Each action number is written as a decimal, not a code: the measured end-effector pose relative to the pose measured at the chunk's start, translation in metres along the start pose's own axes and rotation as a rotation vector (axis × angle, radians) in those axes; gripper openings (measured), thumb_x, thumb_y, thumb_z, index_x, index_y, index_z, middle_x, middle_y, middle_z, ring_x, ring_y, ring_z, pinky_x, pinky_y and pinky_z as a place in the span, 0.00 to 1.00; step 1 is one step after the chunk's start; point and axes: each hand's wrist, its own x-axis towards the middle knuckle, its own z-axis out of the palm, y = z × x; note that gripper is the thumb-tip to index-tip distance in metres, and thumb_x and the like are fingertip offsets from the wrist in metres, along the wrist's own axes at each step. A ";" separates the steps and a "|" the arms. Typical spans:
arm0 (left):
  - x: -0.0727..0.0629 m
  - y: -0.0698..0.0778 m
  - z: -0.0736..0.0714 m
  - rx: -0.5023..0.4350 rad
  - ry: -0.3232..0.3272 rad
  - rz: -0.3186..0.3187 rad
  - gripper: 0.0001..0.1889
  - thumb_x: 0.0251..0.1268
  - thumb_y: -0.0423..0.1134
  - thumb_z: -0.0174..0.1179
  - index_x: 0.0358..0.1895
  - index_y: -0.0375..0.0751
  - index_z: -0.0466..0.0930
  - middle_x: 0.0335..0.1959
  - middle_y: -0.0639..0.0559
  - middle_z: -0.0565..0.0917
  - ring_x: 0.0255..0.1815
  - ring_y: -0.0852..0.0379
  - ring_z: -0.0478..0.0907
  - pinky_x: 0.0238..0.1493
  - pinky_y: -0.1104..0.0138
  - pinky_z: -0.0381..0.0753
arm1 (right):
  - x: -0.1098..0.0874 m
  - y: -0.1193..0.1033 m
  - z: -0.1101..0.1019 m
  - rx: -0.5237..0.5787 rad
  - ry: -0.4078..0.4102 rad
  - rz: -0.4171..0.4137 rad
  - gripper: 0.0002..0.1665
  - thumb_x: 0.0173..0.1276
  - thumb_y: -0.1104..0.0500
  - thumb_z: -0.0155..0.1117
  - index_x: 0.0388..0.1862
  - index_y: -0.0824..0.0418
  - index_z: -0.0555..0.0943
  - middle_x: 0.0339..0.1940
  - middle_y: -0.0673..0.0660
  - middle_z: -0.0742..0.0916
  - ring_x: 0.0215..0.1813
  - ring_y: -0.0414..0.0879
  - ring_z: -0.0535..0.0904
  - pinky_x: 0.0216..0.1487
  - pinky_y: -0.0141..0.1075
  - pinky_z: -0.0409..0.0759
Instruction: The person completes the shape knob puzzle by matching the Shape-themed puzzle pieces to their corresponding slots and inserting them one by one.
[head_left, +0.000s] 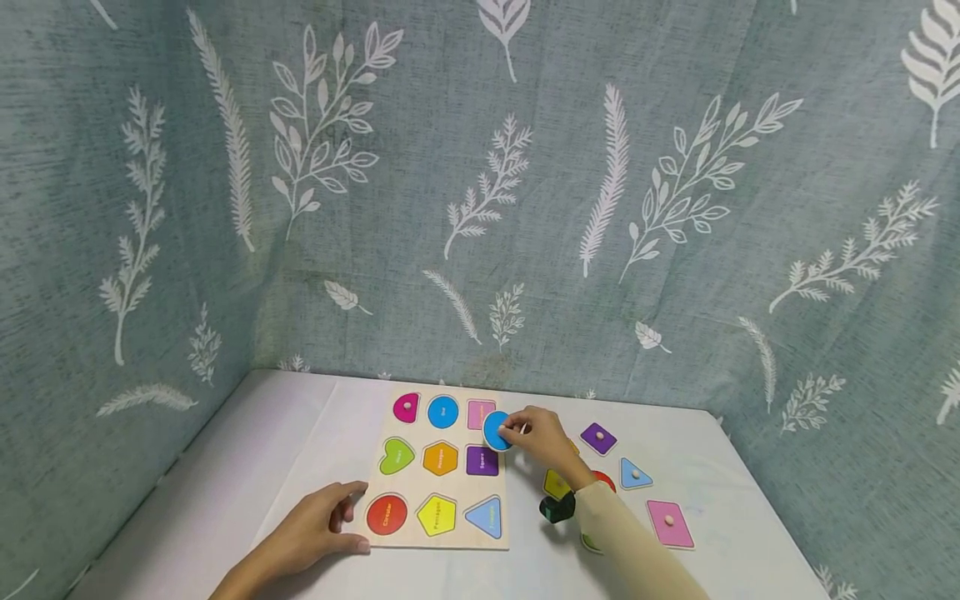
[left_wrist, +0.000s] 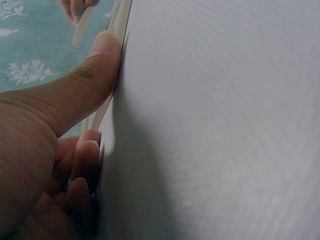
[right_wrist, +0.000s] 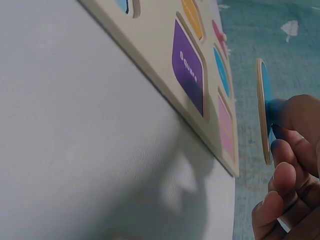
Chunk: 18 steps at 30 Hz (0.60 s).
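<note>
A pale wooden shape puzzle board (head_left: 412, 537) lies on the table. My left hand (head_left: 311, 527) rests at its near left corner, thumb (left_wrist: 106, 47) touching the edge and fingers bent beside it. Above the board's right edge my right hand (head_left: 546, 440) pinches the small knob of a blue round puzzle piece (head_left: 495, 430) between thumb and fingertips. In the right wrist view this piece (right_wrist: 262, 105) hangs edge-on, raised off the board. It overlaps the pink rectangle recess (head_left: 478, 412) and stands near the purple square recess (head_left: 482, 461). A magenta knobbed piece (head_left: 406, 408) sits in the far left recess.
Loose knobbed pieces lie right of the board: a purple square (head_left: 598, 438), a light blue triangle (head_left: 634, 474), a pink rectangle (head_left: 670, 525) and a yellow piece (head_left: 555, 484). The right forearm partly hides red and green ones. A leaf-patterned curtain (head_left: 420, 208) encloses the white table (head_left: 300, 433).
</note>
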 end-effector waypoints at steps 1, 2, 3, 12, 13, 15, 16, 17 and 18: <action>0.000 0.000 0.000 0.001 0.001 -0.002 0.47 0.37 0.49 0.86 0.64 0.31 0.77 0.32 0.55 0.72 0.31 0.61 0.68 0.31 0.69 0.70 | 0.001 -0.001 0.002 0.000 -0.001 -0.002 0.04 0.69 0.55 0.73 0.35 0.53 0.89 0.27 0.44 0.80 0.32 0.41 0.74 0.37 0.34 0.75; 0.000 0.000 0.000 0.003 0.002 -0.002 0.47 0.37 0.49 0.86 0.64 0.31 0.77 0.31 0.55 0.72 0.31 0.61 0.68 0.31 0.70 0.70 | 0.003 -0.002 0.004 -0.001 -0.004 -0.004 0.04 0.69 0.55 0.73 0.35 0.53 0.89 0.27 0.44 0.80 0.32 0.41 0.74 0.37 0.34 0.75; 0.000 -0.001 0.001 0.006 0.003 0.003 0.47 0.37 0.49 0.86 0.64 0.31 0.77 0.31 0.55 0.72 0.31 0.61 0.68 0.31 0.70 0.70 | 0.005 -0.002 0.006 -0.001 -0.005 -0.001 0.04 0.69 0.55 0.73 0.35 0.53 0.89 0.27 0.44 0.79 0.32 0.41 0.74 0.38 0.34 0.75; 0.001 -0.001 -0.001 0.016 -0.001 0.019 0.47 0.38 0.51 0.85 0.64 0.31 0.77 0.32 0.56 0.72 0.31 0.62 0.68 0.31 0.70 0.70 | 0.019 -0.007 0.021 0.010 -0.022 0.029 0.06 0.69 0.53 0.73 0.34 0.54 0.89 0.26 0.45 0.80 0.32 0.41 0.74 0.36 0.33 0.75; 0.001 -0.001 -0.001 0.015 -0.001 0.013 0.47 0.37 0.50 0.85 0.64 0.31 0.77 0.32 0.55 0.72 0.31 0.62 0.68 0.31 0.70 0.70 | 0.020 -0.008 0.024 0.012 -0.023 0.032 0.06 0.69 0.53 0.73 0.34 0.54 0.89 0.26 0.46 0.80 0.32 0.41 0.74 0.35 0.32 0.75; 0.001 0.000 0.000 0.018 0.000 -0.004 0.48 0.37 0.51 0.85 0.65 0.32 0.77 0.32 0.56 0.72 0.31 0.61 0.68 0.31 0.70 0.70 | 0.023 -0.010 0.028 0.012 -0.028 0.038 0.07 0.69 0.53 0.73 0.34 0.54 0.89 0.27 0.46 0.79 0.32 0.41 0.74 0.34 0.32 0.74; 0.001 0.000 0.000 0.019 0.000 -0.016 0.48 0.36 0.51 0.85 0.65 0.32 0.77 0.32 0.56 0.72 0.31 0.60 0.68 0.31 0.70 0.70 | 0.024 -0.010 0.030 0.013 -0.030 0.044 0.07 0.69 0.53 0.73 0.34 0.54 0.88 0.27 0.46 0.79 0.32 0.41 0.74 0.33 0.32 0.74; 0.002 0.001 0.001 0.023 0.000 -0.027 0.48 0.36 0.51 0.85 0.65 0.32 0.77 0.32 0.56 0.72 0.31 0.60 0.69 0.31 0.70 0.70 | 0.025 -0.010 0.032 0.015 -0.033 0.047 0.07 0.69 0.53 0.73 0.34 0.54 0.88 0.27 0.46 0.79 0.32 0.42 0.74 0.33 0.32 0.74; 0.002 0.001 0.001 0.023 0.001 -0.036 0.49 0.36 0.51 0.85 0.65 0.33 0.77 0.32 0.56 0.72 0.31 0.59 0.69 0.31 0.70 0.70 | 0.026 -0.011 0.034 0.019 -0.036 0.052 0.07 0.69 0.53 0.73 0.34 0.54 0.88 0.27 0.46 0.79 0.32 0.42 0.74 0.33 0.31 0.74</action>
